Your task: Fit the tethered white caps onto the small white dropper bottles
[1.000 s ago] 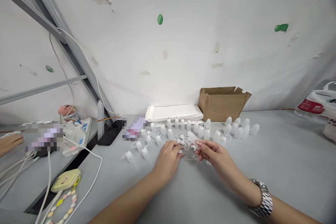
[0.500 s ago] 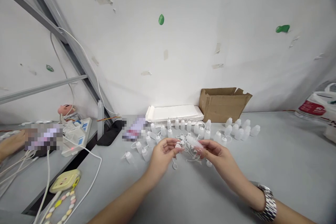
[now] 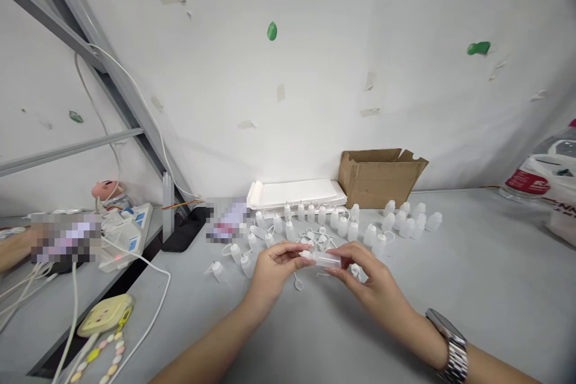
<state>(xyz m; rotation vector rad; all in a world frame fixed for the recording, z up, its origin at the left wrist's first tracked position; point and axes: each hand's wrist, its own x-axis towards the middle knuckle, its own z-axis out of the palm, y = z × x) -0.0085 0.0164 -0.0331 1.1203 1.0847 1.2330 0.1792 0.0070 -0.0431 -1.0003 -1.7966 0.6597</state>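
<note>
A small clear plastic bottle (image 3: 327, 260) lies level between my hands, above the table. My right hand (image 3: 371, 279) is closed round its base end, thumb and fingers on either side. At the other end, my left hand (image 3: 272, 273) pinches a white cap (image 3: 306, 255) against the bottle's mouth; whether it is threaded on I cannot tell. Just behind them lies a loose pile of white caps with ring straps (image 3: 321, 239). One ring strap (image 3: 298, 283) hangs or lies below my left fingers. Several capped bottles (image 3: 290, 231) stand around the pile.
Uncapped-looking bottles (image 3: 407, 228) cluster at the right. Behind stand a flat white stack (image 3: 297, 194) and a cardboard box (image 3: 382, 183). A phone (image 3: 229, 220), power strip (image 3: 130, 237), cables and a yellow case (image 3: 105, 315) are leftward. Another person's hand (image 3: 18, 249) shows at far left.
The bottle has swung from tilted to level, its mouth now meeting the cap in my left fingers. Both hands have come together slightly. The view has shifted a little.
</note>
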